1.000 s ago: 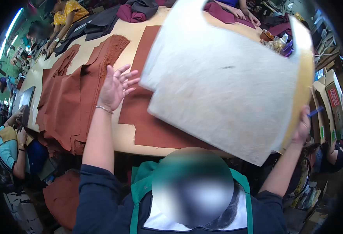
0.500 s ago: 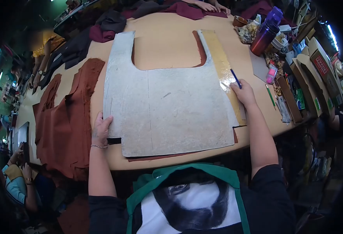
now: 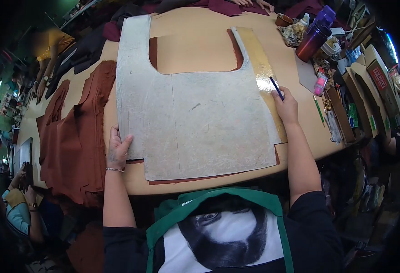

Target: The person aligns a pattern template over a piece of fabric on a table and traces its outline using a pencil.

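Observation:
A large greyish-white pattern board (image 3: 209, 123) with a U-shaped cutout lies in front of me, drawn lines and smudges on its face. My left hand (image 3: 118, 149) grips its left edge, thumb on top and fingers along the side. My right hand (image 3: 287, 108) pinches a dark blue pencil (image 3: 276, 88), pointing up and left, beside the board's right edge. Along that edge runs a glossy yellowish strip (image 3: 263, 63). Reddish-brown fabric (image 3: 153, 52) shows from under the board at the cutout and along the bottom.
A stack of reddish-brown fabric (image 3: 75, 136) lies to the left. At right stand a red-purple bottle (image 3: 313, 42), a pink container (image 3: 320, 83), a green pencil (image 3: 318, 110) and cardboard boxes (image 3: 376, 75). Other people's hands (image 3: 254, 3) work on dark and maroon cloth (image 3: 225, 6) at the far edge.
The board's left side has moved up and to the left, showing more brown fabric at the cutout's left. My right hand with the pencil has shifted slightly.

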A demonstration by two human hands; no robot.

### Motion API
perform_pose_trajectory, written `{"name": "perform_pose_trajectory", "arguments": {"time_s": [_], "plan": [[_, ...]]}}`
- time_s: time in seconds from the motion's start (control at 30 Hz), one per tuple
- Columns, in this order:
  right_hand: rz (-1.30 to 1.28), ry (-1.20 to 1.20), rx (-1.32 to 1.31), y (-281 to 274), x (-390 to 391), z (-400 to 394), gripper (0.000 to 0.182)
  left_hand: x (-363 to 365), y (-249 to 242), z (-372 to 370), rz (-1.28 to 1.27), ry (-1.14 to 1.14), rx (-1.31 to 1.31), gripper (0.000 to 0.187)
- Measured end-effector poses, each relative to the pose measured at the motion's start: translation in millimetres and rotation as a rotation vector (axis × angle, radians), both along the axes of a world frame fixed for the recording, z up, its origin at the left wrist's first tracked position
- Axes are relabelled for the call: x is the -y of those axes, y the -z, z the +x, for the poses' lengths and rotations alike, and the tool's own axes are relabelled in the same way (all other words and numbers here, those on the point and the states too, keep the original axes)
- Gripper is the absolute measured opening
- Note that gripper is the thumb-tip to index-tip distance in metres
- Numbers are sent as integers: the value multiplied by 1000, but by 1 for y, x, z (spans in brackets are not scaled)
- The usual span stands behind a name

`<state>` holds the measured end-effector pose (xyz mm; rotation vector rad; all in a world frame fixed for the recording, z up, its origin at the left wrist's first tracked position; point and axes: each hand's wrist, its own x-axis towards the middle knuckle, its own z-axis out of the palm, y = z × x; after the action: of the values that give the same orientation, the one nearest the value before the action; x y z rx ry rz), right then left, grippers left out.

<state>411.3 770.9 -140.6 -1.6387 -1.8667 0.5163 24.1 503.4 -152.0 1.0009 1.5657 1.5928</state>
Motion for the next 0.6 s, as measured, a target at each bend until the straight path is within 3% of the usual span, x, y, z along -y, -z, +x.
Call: {"name": "perform_pose_trajectory", "arguments": {"time_s": [0.1,0.2,0.5,0.6], "plan": [[43,-32,-26,-2,-3,2,35,2,0,-1,-19,7,-3,36],[34,-135,136,6,-15,9,37,3,3,-7,-91,22,10,39],[-87,-115,377,-9,-12,-2,44,-8,-13,-2,-372,-28,-463,55],[-101,-116,417,-12,-11,-5,44,-10,-13,-4,-418,-25,-507,60]]}}
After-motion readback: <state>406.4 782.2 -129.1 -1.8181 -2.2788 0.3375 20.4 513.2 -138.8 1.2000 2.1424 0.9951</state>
